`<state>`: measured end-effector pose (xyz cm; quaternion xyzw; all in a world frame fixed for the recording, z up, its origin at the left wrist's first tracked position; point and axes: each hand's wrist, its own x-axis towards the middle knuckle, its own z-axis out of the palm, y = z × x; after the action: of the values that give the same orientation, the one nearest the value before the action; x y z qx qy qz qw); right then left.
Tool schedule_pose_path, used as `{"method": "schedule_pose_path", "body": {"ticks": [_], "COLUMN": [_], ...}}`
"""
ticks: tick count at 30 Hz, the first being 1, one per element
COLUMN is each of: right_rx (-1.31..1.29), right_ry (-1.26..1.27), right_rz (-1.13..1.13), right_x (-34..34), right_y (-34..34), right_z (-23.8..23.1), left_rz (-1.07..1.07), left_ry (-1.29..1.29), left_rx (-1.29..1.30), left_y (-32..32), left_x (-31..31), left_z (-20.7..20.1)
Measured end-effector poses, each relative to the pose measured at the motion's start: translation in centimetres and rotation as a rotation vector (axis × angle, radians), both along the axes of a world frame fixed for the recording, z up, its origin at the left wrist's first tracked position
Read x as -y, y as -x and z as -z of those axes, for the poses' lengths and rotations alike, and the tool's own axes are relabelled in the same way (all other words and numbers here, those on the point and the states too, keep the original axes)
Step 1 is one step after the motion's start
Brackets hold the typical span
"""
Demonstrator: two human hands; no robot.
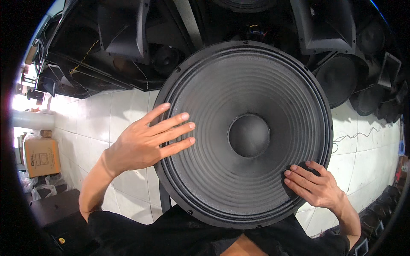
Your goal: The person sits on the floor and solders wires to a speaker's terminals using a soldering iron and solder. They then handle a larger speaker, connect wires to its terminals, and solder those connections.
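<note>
A large round black loudspeaker driver (pixel 273 91) is directly in front of me, its ribbed cone facing up and a smooth domed cap (pixel 249 135) at its centre. My left hand (pixel 143 138) is at its left rim, fingers spread and reaching over the cone's outer ridges; whether they touch is hard to tell. At the lower right, my right hand (pixel 314 185) has its fingers extended over the cone's edge and surround. Beneath those fingertips is a dark patch, which may be shadow. Neither hand shows anything gripped. What supports the driver is hidden beneath it.
Black speaker cabinets with horns (pixel 124 30) stand along the far side, a loose yellow wire (pixel 87 55) hanging at one. More drivers (pixel 337 79) are at the far right. A cardboard box (pixel 42 157) stands left on the white tiled floor (pixel 94 117). A thin cable (pixel 358 135) lies right.
</note>
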<state>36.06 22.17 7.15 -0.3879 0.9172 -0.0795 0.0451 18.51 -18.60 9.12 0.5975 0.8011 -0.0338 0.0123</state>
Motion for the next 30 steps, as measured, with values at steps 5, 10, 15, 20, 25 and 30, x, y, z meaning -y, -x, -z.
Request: {"method": "schedule_pose_path", "body": {"ticks": [5, 10, 15, 20, 25, 30], "right_rx": [-0.357, -0.451, -0.460, -0.390, -0.409, -0.640], "right_ry": [0.037, 0.228, 0.318, 0.547, 0.680, 0.692], "right_rz": [0.129, 0.044, 0.005, 0.234, 0.208, 0.121], "right_x": [-3.2, -2.5, -2.1, -3.3, -3.3, -3.4], "right_y": [-2.5, -3.0, -2.6, -2.7, -0.1, 0.1], "right_z": [3.0, 5.1, 5.8, 6.6, 4.6, 4.0], "left_rz": [-0.288, -0.806, -1.040, -1.124, -1.177, -1.163], "left_ry": [-0.548, -0.756, -0.840, -1.028, -1.251, -1.410], "left_rx": [0.152, 0.718, 1.052, 1.099, 1.112, 1.148], "left_y": [0.2, -0.8, -1.9, -0.6, -1.0, -1.3], "left_x": [3.9, 4.8, 1.0, -3.0, -4.9, -9.9], "left_z": [3.8, 13.8, 16.3, 17.1, 17.8, 19.6]}}
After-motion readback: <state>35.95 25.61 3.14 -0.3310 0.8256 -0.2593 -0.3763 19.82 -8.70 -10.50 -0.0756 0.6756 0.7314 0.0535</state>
